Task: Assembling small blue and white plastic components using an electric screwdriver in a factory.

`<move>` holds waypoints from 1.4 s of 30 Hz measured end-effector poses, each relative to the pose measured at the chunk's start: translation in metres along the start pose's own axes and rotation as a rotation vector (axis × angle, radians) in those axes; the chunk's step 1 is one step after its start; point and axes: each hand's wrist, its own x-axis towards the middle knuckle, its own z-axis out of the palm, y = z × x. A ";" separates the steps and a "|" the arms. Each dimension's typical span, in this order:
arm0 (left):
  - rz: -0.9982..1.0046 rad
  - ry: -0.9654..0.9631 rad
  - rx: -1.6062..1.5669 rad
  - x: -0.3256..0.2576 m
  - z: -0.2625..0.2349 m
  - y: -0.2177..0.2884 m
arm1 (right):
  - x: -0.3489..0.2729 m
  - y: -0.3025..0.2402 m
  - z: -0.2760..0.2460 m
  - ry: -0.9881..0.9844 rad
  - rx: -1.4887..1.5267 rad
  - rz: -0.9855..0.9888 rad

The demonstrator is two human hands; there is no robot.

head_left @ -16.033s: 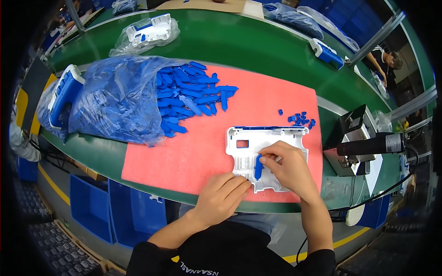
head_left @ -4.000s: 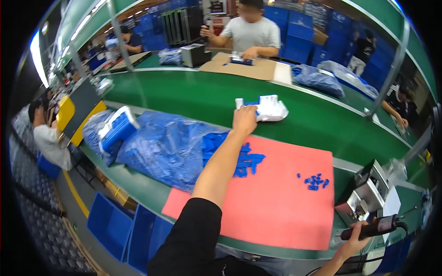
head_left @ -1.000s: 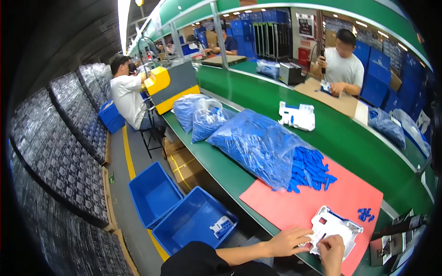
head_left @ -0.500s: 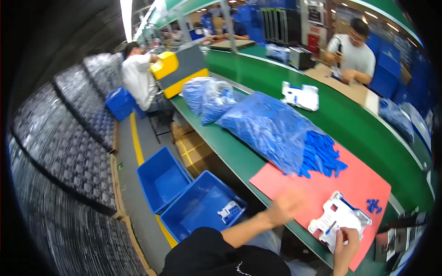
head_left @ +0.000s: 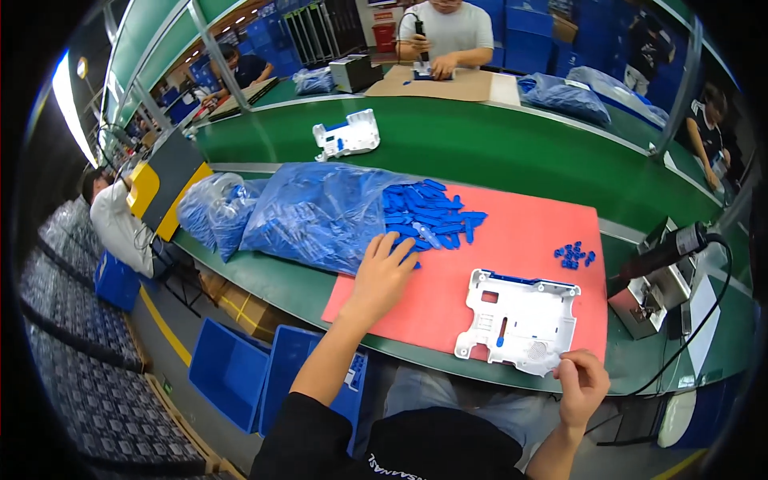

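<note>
My left hand [head_left: 380, 276] reaches over the pink mat [head_left: 416, 316] with its fingers apart, at the mouth of a clear plastic bag [head_left: 316, 216]. Long blue plastic pieces [head_left: 432, 212] spill from that bag beside my fingertips; whether I touch one cannot be made out. On the mat's right part lies a white plastic housing [head_left: 524, 316] with a blue strip along its far edge and a small blue part in its slot. My right hand [head_left: 582, 388] pinches the housing's near right corner. Small blue pieces [head_left: 574, 256] sit in a cluster beyond it.
A corded black power tool [head_left: 664, 252] and a metal box [head_left: 640, 308] stand at right. Another white housing [head_left: 348, 136] lies on the green conveyor belt [head_left: 480, 136]. Across it, a person in white [head_left: 452, 40] works. Blue bins [head_left: 228, 372] stand below at left.
The view has swung right. My left hand has gone from the mat's near edge to the blue pieces at the bag. My right hand has shifted from over the housing to its near right corner.
</note>
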 end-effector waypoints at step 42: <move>-0.119 0.076 -0.860 -0.037 -0.002 0.117 | 0.080 -0.007 0.077 -0.603 -0.368 0.133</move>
